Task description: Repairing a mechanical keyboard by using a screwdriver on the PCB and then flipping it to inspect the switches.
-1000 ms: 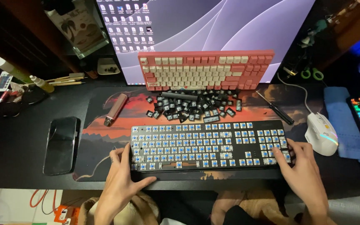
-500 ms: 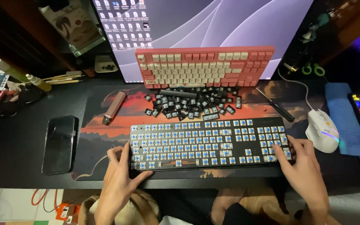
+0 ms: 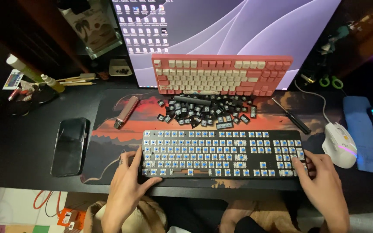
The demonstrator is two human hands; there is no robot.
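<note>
— What's the surface like?

— A dark counter [image 3: 18, 172] in a dim room, with a sunset-printed desk mat [image 3: 109, 129] spread over its middle. A monitor [image 3: 238, 34] glows at the back, and coloured lights shine at the far right edge.

— And the main thing?

— A black keyboard with its caps off [image 3: 221, 153], blue switch stems showing, lies on the mat at the near edge. Everything else sits around it.

— The hands?

— The left hand [image 3: 126, 190] grips the keyboard's left end, thumb on top, fingers curled around the near edge. The right hand [image 3: 324, 185] holds the right end the same way, fingers bent over its corner.

— Counts?

— Two keyboards: the bare one, and a pink keyboard [image 3: 221, 73] behind it, leaning against the monitor. One heap of loose black keycaps [image 3: 203, 110] between the two; too many to count. One screwdriver [image 3: 290, 115] behind the bare keyboard's right end. One white mouse [image 3: 338, 144] just to its right. One black phone [image 3: 69, 146] to its left, off the mat. One pink cylindrical tool [image 3: 126, 111] behind its left corner.
</note>
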